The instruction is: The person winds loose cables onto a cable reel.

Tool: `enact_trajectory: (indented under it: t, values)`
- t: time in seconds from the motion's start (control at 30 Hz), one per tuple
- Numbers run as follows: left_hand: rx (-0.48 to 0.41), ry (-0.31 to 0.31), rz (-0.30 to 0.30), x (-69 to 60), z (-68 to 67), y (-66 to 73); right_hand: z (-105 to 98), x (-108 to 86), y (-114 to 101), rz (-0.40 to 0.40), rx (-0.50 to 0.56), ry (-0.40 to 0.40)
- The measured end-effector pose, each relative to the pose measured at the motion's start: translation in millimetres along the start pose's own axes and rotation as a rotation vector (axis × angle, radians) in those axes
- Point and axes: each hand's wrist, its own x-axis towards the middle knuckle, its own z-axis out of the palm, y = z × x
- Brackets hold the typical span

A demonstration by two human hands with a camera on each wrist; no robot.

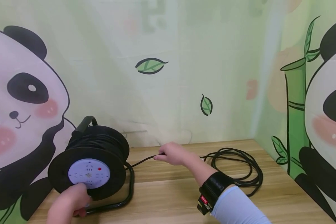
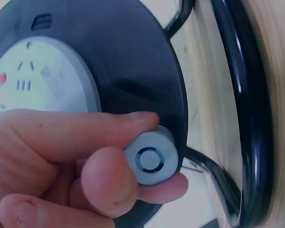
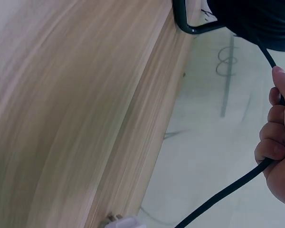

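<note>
Left grip (image 2: 99, 173) pinching grey knob (image 2: 154, 164) | right grip (image 1: 172, 154) wrapped round cable (image 3: 223, 192) | plug (image 3: 127, 223) cut off

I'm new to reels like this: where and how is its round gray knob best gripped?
Probably around the sides of the gray knob, coming from the side that bears the white socket panel. It is round and stands out from the black disc near its rim, so thumb and fingers can close about it, as the left hand shows.
</note>
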Motion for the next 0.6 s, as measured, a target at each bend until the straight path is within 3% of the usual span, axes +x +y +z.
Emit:
enact_trajectory:
  t: [0.17, 0.6]
  values:
    - [-0.025, 0.035, 0.013, -5.2, -9.2, -13.0, 9.0, 2.6, -6.0, -0.021, 0.022, -0.020]
    - [-0.137, -0.017, -0.066, -7.4, -42.8, -49.3, 21.3, 16.0, -30.0, -0.060, 0.007, -0.064]
